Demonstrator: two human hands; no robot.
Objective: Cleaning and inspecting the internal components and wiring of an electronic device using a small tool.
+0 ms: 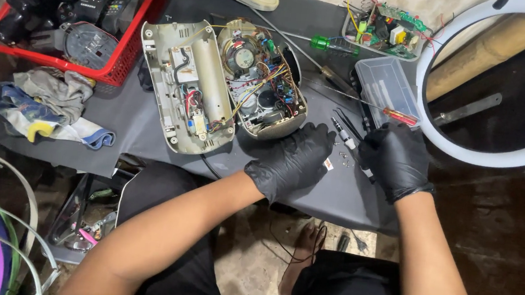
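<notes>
Both my hands wear black gloves. My left hand (293, 160) rests palm down on the dark work mat (149, 124), just below an opened grey device. The device lies in two halves: a back shell (182, 85) and a half with a speaker, wires and circuit board (262, 80). My right hand (396, 159) is closed around a slim black and white tool (345, 136), its tip pointing up-left. Small screws (344, 155) lie on the mat between my hands.
A red basket (122, 67) with remote controls stands at the back left, rags (55, 105) beside it. A green-handled screwdriver (330, 44), a red-handled screwdriver (400, 116), a clear plastic box (384, 82), a tray of circuit boards (386, 28) and a white ring light (432, 112) sit at right.
</notes>
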